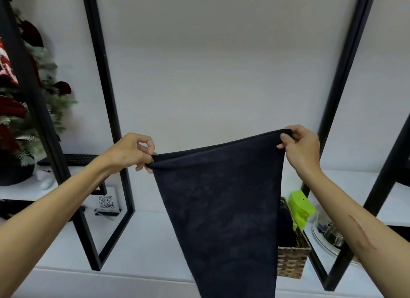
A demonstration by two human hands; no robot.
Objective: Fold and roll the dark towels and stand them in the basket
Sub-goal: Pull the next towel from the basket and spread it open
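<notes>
A white wall (pixel 221 64) fills the view behind both raised hands, crossed by the slanting black bars of a metal shelf frame (pixel 104 111). Below the hands runs a white shelf surface (pixel 144 242). The dark towel (pixel 221 209) hangs between the hands, stretched along its top edge and narrowing as it drops out of the bottom of the view. The left hand (pixel 131 152) pinches the towel's left top corner between thumb and curled fingers; the right hand (pixel 299 147), held a little higher, grips the right top corner, so the two hands are well apart with the cloth taut between them. Far to the left of the left hand stands a decorated Christmas tree (pixel 28 111) with dark red ornaments. Below the right forearm sits the woven basket (pixel 290 262), partly hidden by the towel, with what seems to be another dark rolled towel (pixel 286 229) inside it. A lime-green object (pixel 300 206) stands at the basket's far side. Right of it lie stacked white plates (pixel 326 242). Below the left forearm a QR-code card (pixel 106 203) stands on the shelf.
</notes>
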